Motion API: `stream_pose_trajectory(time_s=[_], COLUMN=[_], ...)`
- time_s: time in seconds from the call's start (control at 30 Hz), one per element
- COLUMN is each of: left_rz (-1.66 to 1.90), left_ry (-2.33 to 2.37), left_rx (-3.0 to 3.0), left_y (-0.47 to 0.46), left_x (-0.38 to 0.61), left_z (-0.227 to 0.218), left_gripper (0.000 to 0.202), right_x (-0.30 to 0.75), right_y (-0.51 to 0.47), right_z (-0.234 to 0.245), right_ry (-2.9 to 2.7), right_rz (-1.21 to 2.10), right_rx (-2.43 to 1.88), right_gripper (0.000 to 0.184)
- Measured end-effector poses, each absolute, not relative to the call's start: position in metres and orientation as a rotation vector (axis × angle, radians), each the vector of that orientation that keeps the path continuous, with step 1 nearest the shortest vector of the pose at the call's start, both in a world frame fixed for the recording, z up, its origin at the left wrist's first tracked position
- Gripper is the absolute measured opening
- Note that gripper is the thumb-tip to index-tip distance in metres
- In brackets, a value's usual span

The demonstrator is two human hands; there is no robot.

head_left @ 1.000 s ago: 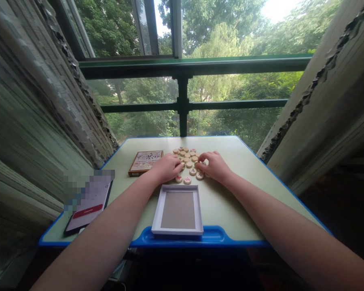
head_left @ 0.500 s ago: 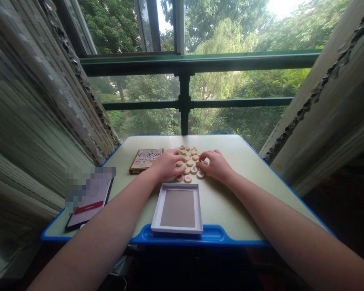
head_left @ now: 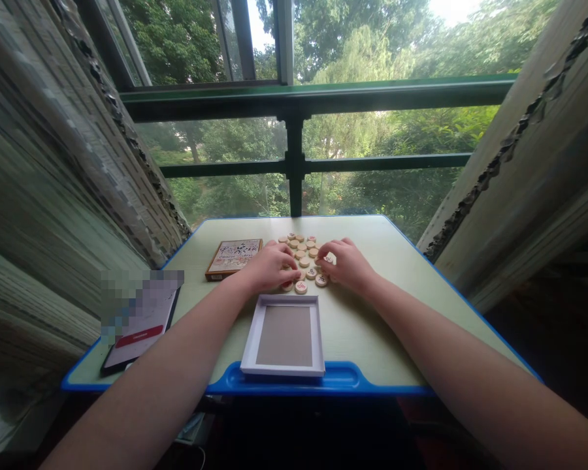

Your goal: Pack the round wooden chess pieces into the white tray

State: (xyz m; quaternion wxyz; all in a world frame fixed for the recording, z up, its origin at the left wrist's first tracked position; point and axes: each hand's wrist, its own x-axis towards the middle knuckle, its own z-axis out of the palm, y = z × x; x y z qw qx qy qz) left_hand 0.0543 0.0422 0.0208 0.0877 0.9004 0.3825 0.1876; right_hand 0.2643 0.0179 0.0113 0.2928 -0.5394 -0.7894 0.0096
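Round wooden Chinese chess pieces lie in a loose cluster near the middle of the table, some with red or black characters facing up. At the cluster's left side, my left hand has its fingers bent and drawn together around a piece, which they largely hide. On the right edge, my right hand curls thumb and forefinger around another piece, partly visible between them. Just in front of the cluster is an open, shallow white box with a grey-brown bottom.
A printed box lid marked as Chinese chess lies left of the pieces. Farther left rests a tablet, partly pixelated. The pale table has a blue edge and a blue front groove. Curtains flank a window with a green railing.
The fingers of my left hand have drawn closer together over the pieces. My right hand stays nearly in place. The whole view has shifted slightly.
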Motion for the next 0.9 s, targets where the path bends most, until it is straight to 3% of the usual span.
stream_pose_trajectory(time_s=[0.43, 0.9], left_rz=[0.701, 0.641], left_ry=[1.101, 1.404], left_rx=[2.624, 2.737], left_y=[0.0477, 0.0476], left_x=[0.0544, 0.0477], left_z=[0.0134, 0.0202], left_gripper=[0.01, 0.023], right_x=[0.2639, 0.2621], right_y=[0.0164, 0.0102], right_z=[0.012, 0.02], right_ry=[-2.144, -2.21], right_rz=[0.039, 0.059], right_rx=[-1.444, -1.39], right_gripper=[0.004, 0.005])
